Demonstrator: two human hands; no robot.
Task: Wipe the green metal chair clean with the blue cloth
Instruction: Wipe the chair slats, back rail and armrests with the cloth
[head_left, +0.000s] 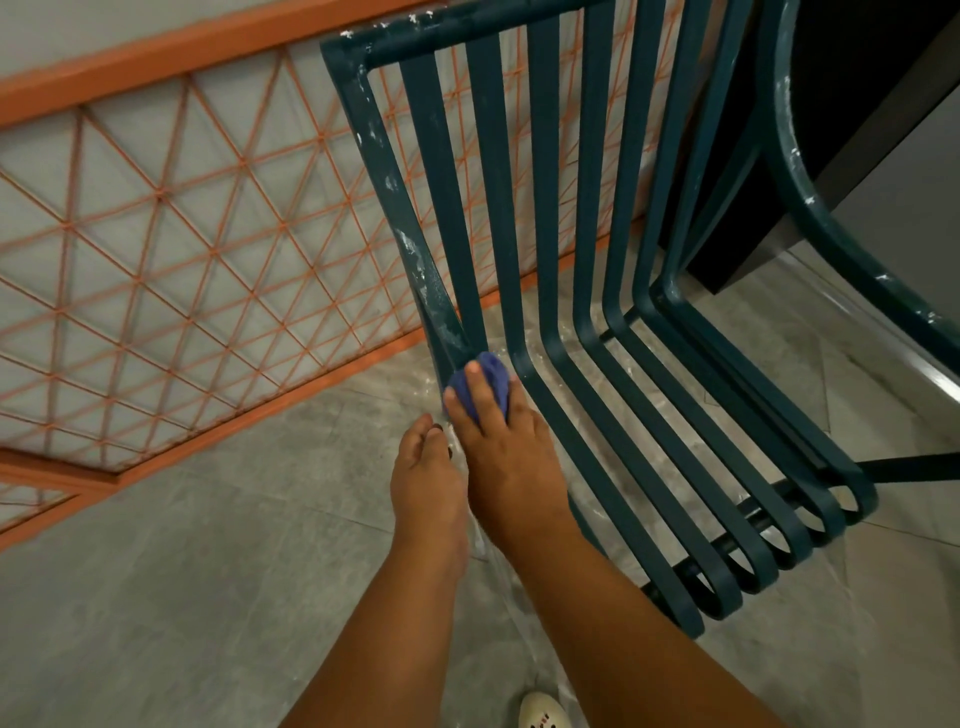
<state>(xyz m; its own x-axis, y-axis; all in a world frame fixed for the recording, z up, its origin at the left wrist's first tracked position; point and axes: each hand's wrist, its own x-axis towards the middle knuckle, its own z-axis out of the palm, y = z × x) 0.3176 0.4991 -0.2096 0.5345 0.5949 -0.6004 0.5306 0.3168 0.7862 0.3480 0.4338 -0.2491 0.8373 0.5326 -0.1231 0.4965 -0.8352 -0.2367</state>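
Observation:
The dark green metal chair (597, 218) fills the middle and right of the head view, its slats curving from the backrest into the seat. White dusty smears mark its left frame bar and top rail. My right hand (498, 436) presses the bunched blue cloth (480, 382) against the bottom of that left bar, where back meets seat. My left hand (426, 473) sits just to the left of the right hand, fingers curled toward the chair's edge; what it touches is hidden.
An orange metal railing (156, 228) with a diamond grid runs along the left behind the chair. Grey floor tiles (156, 597) lie below. A dark table or cabinet (857, 104) stands at the upper right. A white shoe (543, 712) shows at the bottom edge.

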